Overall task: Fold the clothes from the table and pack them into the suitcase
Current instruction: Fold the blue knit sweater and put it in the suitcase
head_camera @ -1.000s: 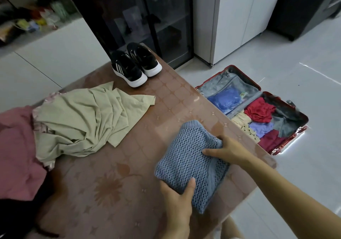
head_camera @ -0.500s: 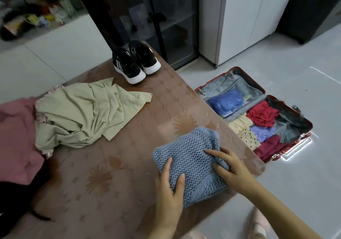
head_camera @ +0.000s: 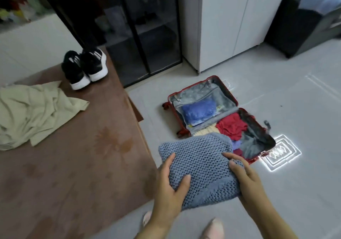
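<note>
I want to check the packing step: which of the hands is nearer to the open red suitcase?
Right. The right hand grips the blue knit sweater on the suitcase side, near its closest corner; the left hand grips the other side, toward the table.

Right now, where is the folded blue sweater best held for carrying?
By its two side edges, left hand from the left, right hand from the right: the sweater is a limp folded bundle, likely to unfold if pinched at one corner.
</note>
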Demonstrator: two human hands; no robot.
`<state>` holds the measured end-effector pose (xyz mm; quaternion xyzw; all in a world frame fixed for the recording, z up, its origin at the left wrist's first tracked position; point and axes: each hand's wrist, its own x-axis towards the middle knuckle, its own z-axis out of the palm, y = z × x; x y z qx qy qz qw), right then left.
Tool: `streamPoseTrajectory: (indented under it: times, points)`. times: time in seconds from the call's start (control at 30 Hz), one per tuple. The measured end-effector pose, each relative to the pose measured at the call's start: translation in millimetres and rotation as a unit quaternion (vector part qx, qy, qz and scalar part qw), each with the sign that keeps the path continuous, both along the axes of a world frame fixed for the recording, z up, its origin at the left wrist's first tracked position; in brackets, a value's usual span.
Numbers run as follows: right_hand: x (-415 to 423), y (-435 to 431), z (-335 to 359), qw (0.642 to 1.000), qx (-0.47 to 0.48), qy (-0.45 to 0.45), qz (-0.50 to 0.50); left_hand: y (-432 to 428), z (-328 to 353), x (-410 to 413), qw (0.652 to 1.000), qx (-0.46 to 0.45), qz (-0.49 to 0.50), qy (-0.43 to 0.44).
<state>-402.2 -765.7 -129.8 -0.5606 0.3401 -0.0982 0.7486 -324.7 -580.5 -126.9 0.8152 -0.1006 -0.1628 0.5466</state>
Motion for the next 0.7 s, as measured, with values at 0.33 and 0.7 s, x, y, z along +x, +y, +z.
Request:
streamPoseTrajectory:
  times: [0.33,0.7]
  points:
    - [-6,-117,-44,0.999,-0.018,0.051,-0.002,-113,-57,2,0.997,0.023,-0.046,0.064]
    - [16,-234,-159,0.987,-0.032,0.157,-0.009,-234,-167,39,0.966,0.127,-0.155,0.161]
